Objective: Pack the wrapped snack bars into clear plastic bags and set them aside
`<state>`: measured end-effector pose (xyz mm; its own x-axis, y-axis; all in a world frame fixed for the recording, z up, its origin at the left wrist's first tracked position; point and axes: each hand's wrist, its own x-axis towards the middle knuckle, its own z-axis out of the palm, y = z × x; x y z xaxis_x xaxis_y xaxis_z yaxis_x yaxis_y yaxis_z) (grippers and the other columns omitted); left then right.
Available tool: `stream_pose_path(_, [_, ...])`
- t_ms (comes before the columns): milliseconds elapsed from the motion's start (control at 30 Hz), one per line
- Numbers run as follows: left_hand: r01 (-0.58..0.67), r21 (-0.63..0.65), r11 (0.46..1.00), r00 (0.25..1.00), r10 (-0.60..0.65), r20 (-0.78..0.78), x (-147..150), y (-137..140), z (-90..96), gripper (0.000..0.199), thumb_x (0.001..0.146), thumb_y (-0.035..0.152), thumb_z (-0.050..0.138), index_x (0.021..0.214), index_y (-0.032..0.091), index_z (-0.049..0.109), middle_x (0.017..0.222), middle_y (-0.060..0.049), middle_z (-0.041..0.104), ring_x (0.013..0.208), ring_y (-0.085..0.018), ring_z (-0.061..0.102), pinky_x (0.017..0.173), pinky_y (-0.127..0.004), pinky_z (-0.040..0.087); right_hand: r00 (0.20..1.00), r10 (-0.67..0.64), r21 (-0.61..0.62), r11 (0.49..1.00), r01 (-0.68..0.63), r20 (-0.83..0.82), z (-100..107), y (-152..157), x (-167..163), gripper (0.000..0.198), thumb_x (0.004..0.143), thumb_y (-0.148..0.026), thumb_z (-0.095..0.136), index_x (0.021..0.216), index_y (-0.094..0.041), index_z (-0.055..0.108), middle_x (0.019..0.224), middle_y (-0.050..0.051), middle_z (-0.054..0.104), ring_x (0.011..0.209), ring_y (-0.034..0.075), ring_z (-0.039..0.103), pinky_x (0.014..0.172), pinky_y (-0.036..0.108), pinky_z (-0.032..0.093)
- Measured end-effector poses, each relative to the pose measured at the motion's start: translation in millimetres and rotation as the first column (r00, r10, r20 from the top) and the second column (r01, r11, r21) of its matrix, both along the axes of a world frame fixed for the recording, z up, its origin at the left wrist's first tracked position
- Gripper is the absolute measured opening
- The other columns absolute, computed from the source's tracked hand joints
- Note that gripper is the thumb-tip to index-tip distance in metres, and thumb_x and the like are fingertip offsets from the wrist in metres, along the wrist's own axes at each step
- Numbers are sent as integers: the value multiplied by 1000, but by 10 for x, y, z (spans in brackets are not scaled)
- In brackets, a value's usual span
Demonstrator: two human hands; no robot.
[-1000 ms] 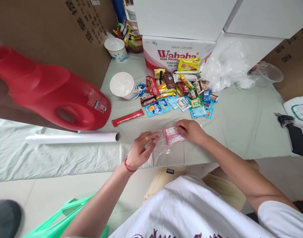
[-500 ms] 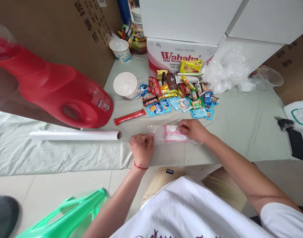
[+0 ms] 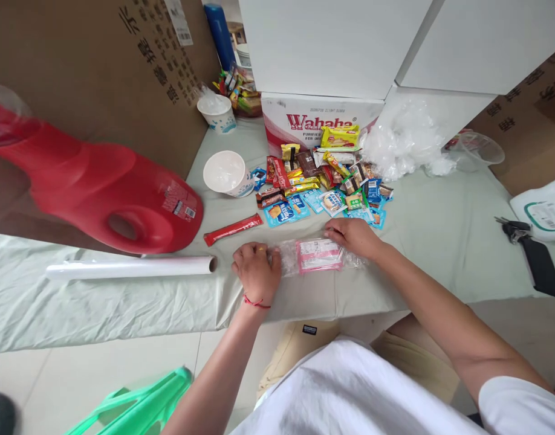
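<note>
A pink-and-white packet (image 3: 320, 254) lies flat near the table's front edge, with clear plastic wrap (image 3: 287, 255) around it and spreading past both of its ends. My left hand (image 3: 258, 272) is closed on the left end of the wrap, fingers bent and resting low on the table. At the packet's upper right corner, my right hand (image 3: 355, 235) pinches the wrap between thumb and fingers. Just beyond the left hand lies a red stick packet (image 3: 233, 229). A roll of plastic film (image 3: 132, 267) stretches out to the left.
A pile of wrapped snacks (image 3: 323, 181) sits ahead, before a Wahaha carton (image 3: 314, 118). Paper bowl (image 3: 228, 174) and large red jug (image 3: 118, 193) stand left. Crumpled clear plastic (image 3: 402, 142), keys (image 3: 516, 228) and a black flat object (image 3: 544, 266) are right.
My right hand has shifted from over the packet to its upper right corner, uncovering more of its printed face. The left hand stays at the wrap's left end. The view has tilted slightly.
</note>
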<state>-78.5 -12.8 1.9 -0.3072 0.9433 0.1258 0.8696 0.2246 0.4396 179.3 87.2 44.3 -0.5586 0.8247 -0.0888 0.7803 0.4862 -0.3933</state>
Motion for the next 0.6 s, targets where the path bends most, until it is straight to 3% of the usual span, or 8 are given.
stream_pose_path(133, [44, 13, 999, 998, -43, -43, -8, 9, -33, 23, 94, 34, 54, 87, 19, 69, 112, -18, 63, 110, -38, 51, 89, -54, 44, 975, -147, 132, 983, 126, 165, -13, -16, 45, 23, 101, -23, 53, 109, -17, 73, 108, 14, 69, 95, 25, 61, 71, 31, 38])
stream_pose_path(233, [65, 72, 995, 998, -65, -10, -17, 4, -60, 18, 93, 32, 55, 85, 20, 66, 103, -14, 66, 104, -34, 55, 88, -49, 46, 964, -266, 264, 930, 255, 8, 100, -261, 16, 29, 103, -24, 47, 111, -17, 74, 105, 15, 68, 101, 29, 59, 81, 36, 44])
stream_pose_path(267, [82, 94, 992, 996, -83, 11, -21, 3, -63, 17, 93, 31, 54, 84, 20, 65, 100, -13, 66, 102, -33, 56, 88, -47, 46, 965, -255, 294, 919, 264, -67, 132, -384, -19, 32, 104, -25, 45, 116, -17, 73, 107, 15, 68, 103, 29, 59, 84, 38, 46])
stream_pose_path(333, [114, 124, 986, 991, -122, 59, -30, 5, -52, 15, 93, 29, 53, 84, 22, 63, 94, -11, 68, 98, -31, 59, 86, -44, 47, 981, -118, 309, 937, 162, -156, 143, -638, -119, 34, 104, -26, 45, 126, -21, 71, 118, 14, 68, 107, 28, 60, 91, 39, 49])
stream_pose_path(433, [95, 50, 994, 980, -102, 171, -50, 26, 12, 14, 94, 29, 50, 85, 23, 60, 82, -6, 67, 84, -26, 61, 75, -37, 45, 991, 66, 269, 962, -33, -114, 27, -898, -278, 36, 105, -29, 48, 133, -25, 69, 131, 13, 64, 109, 27, 61, 95, 42, 52])
stream_pose_path(500, [61, -41, 997, 958, -47, 284, -56, 58, 73, 12, 92, 32, 54, 85, 24, 59, 71, -1, 63, 70, -22, 59, 67, -32, 41, 996, 60, 235, 971, -43, -69, -73, -946, -338, 36, 105, -30, 50, 135, -25, 69, 133, 14, 63, 108, 27, 61, 98, 45, 52])
stream_pose_path(567, [30, -91, 995, 881, 16, 473, -30, 103, 134, 14, 89, 36, 59, 82, 24, 56, 62, 3, 57, 59, -17, 54, 61, -29, 38, 998, 36, 194, 981, -25, -50, -137, -925, -359, 36, 104, -30, 51, 135, -27, 69, 134, 14, 62, 108, 27, 61, 99, 47, 53])
stream_pose_path(600, [21, -106, 994, 803, 46, 594, 4, 128, 162, 17, 87, 38, 61, 81, 24, 55, 59, 5, 55, 55, -15, 51, 58, -27, 38, 998, 29, 173, 985, -20, -48, -152, -906, -361, 36, 104, -31, 51, 136, -29, 69, 135, 14, 62, 108, 27, 61, 98, 47, 53])
